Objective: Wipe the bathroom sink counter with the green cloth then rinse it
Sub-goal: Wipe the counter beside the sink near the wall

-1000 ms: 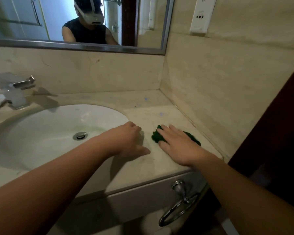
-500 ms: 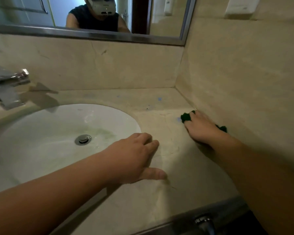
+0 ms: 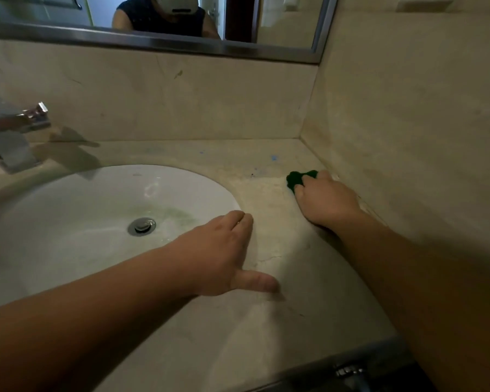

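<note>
Near the counter's [image 3: 309, 278] back right corner, just beside the side wall, I see my right hand [image 3: 327, 200] clutching what looks like the bunched green cloth [image 3: 296, 178], while my left hand [image 3: 224, 256] rests flat, fingers spread, at the sink's [image 3: 68, 222] rim.

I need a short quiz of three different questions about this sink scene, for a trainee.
1. True or false: the right hand presses the cloth on the counter.
2. Where does the left hand rest? A) on the tap B) on the counter at the basin's edge C) in the basin
3. Fill in: the cloth lies near the ____ wall.

Key: 1 true; 2 B; 3 right
</note>
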A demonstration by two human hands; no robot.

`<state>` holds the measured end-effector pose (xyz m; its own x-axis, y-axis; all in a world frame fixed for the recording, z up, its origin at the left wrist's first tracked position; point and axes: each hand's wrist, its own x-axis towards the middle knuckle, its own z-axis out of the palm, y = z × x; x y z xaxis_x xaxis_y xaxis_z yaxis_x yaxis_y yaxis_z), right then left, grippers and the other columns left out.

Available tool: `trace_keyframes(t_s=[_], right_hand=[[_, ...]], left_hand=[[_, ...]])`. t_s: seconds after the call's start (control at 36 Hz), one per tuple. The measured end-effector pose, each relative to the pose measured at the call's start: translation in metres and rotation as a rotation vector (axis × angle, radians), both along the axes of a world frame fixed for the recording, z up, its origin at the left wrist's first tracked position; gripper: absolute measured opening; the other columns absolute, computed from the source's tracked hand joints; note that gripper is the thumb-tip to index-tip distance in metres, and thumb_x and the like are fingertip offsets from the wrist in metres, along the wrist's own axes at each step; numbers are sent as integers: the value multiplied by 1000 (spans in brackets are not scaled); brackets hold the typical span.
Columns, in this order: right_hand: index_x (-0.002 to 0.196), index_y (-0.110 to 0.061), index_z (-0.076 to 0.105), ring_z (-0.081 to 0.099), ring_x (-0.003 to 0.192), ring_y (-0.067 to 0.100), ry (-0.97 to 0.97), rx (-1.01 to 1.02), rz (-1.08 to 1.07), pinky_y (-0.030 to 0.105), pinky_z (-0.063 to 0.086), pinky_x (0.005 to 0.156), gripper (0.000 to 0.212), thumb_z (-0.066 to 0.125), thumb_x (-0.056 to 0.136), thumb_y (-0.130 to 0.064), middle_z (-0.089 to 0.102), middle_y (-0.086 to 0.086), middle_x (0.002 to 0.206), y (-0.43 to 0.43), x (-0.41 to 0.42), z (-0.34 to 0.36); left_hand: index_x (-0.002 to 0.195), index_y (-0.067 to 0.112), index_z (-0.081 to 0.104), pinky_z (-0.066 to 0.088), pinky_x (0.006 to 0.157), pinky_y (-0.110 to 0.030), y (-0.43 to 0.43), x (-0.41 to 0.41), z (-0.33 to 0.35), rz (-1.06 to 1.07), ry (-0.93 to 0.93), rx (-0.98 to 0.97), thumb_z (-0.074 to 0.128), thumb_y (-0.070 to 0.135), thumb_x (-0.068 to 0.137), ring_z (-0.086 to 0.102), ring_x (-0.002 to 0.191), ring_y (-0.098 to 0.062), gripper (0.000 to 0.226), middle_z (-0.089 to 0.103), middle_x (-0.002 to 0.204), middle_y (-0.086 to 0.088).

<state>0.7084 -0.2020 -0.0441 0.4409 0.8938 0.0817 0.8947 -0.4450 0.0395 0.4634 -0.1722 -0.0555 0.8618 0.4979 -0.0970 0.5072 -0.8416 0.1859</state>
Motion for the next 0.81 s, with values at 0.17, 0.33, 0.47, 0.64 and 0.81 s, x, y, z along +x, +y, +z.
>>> trace_keyframes(t_s=[0.17,0.33,0.47,0.64,0.81], right_hand=[[122,-19,65,61,95,32,91,56,264,42,52,81,36,34,109,-31,58,11,117,49,-65,-2],[104,-12,73,65,86,27,679,116,361,35,47,69,33,46,109,-31,71,9,94,56,-115,26],[95,-26,73,75,88,35,980,412,102,57,63,81,28,51,102,-42,75,13,96,22,-86,67],[130,-34,64,66,84,16,445,296,162,35,54,71,30,44,108,-41,70,-3,105,-18,-42,57],[156,-35,39,62,103,29,143,-9,86,41,53,88,50,25,110,-47,51,10,131,-16,-18,-7]], left_hand=[[165,13,19,42,117,-42,2,0,-1,-16,-17,65,40,100,75,42,143,-23,126,35,163,-6],[136,20,56,57,84,-39,-17,-15,1,-50,-16,335,24,91,89,58,101,-20,91,59,122,-1],[136,23,56,55,88,-42,-10,-31,4,-153,-75,323,29,88,93,59,109,-24,82,57,129,-1],[161,23,29,42,119,-42,11,-22,7,-209,-93,229,31,85,95,38,149,-27,91,32,167,-9],[167,19,20,24,127,-37,27,0,9,-208,-4,134,34,86,93,19,159,-22,102,18,175,-6]])
